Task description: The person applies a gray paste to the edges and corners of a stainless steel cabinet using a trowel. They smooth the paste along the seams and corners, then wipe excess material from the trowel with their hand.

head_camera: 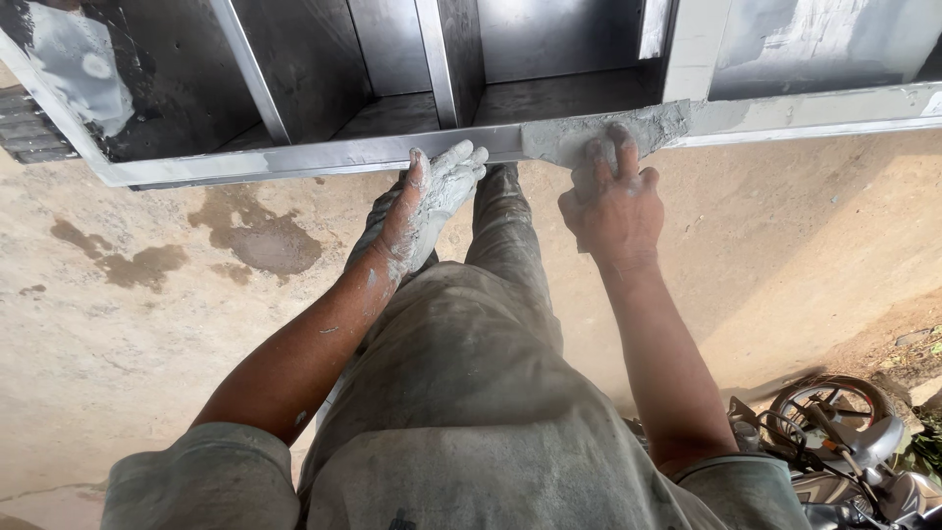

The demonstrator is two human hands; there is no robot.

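Putty (pixel 599 132), grey and wet, is smeared along the front bottom rail of the steel cabinet frame (pixel 294 157), right of the middle divider (pixel 440 59), where an upright meets the rail. The right hand (pixel 613 201) presses into it with fingers spread flat, grasping nothing. The left hand (pixel 427 201), caked in the same grey paste, rests open on the rail's edge just left of the patch, fingers extended. Below lie dusty trousers (pixel 471 393) and a sandy floor (pixel 147 294); a motorcycle (pixel 844 442) sits at lower right.
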